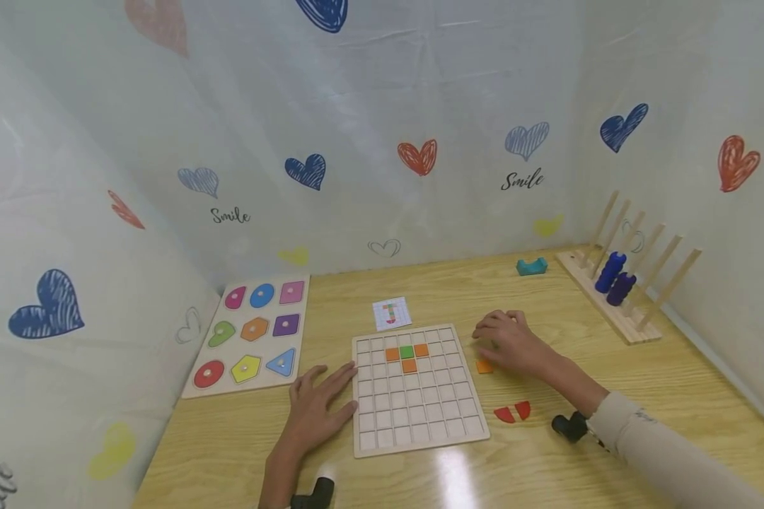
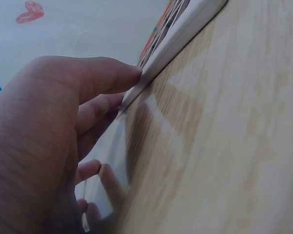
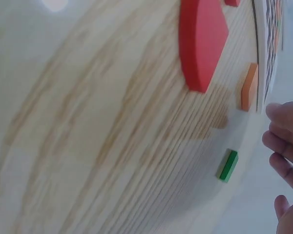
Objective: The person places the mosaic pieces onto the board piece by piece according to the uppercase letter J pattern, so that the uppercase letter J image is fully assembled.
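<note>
A wooden grid board (image 1: pixel 391 417) lies on the table, with a green square tile (image 1: pixel 407 352) and three orange square tiles in its upper cells. My left hand (image 1: pixel 318 406) rests beside its left edge, fingertips and thumb against the rim. Right of the board, my right hand (image 1: pixel 506 343) is over the table with fingers loosely bent and nothing between them. Close by its thumb lies a loose orange tile (image 1: pixel 484 367). In the right wrist view a loose green tile (image 3: pixel 228 166) lies near the fingers; the hand hides it in the head view. Two red quarter-round pieces (image 1: pixel 504 415) lie nearer me.
A pattern card (image 1: pixel 391 313) lies behind the board. At left is a shape puzzle board (image 1: pixel 229 353). A peg rack (image 1: pixel 639 329) with blue pieces stands at back right, a teal piece (image 1: pixel 532 266) beside it. Curtains (image 1: pixel 356 106) with hearts close off the back and sides.
</note>
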### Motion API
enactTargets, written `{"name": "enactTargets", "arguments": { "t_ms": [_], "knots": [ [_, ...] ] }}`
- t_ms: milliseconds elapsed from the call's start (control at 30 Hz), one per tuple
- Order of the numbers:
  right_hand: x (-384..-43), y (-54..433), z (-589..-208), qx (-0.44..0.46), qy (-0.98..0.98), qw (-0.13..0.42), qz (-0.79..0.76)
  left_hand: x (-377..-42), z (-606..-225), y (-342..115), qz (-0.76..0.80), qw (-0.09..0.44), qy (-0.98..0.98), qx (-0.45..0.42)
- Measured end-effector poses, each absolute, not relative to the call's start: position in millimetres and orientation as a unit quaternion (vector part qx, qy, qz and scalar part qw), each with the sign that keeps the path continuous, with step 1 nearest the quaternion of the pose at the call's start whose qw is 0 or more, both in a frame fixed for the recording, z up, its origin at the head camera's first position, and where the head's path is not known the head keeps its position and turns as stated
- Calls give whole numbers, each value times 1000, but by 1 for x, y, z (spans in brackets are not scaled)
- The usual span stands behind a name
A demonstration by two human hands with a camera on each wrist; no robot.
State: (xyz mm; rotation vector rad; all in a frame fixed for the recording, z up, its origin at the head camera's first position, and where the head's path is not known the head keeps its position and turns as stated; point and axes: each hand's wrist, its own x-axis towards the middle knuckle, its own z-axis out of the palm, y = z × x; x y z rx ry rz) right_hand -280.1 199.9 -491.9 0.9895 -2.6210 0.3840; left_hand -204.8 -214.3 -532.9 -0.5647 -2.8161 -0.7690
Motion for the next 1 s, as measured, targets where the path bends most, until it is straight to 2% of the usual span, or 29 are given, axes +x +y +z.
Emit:
{"name": "enactTargets", "arguments": {
  "t_ms": [700, 1000],
  "knots": [
    [-284, 230, -494, 302, -938, 126, 110, -204, -532, -213, -263, 99, -940, -194],
    [-286, 237, -499, 303, -939, 122, 108, -205, -533, -215, -263, 82, -942, -192]
  ]
}}
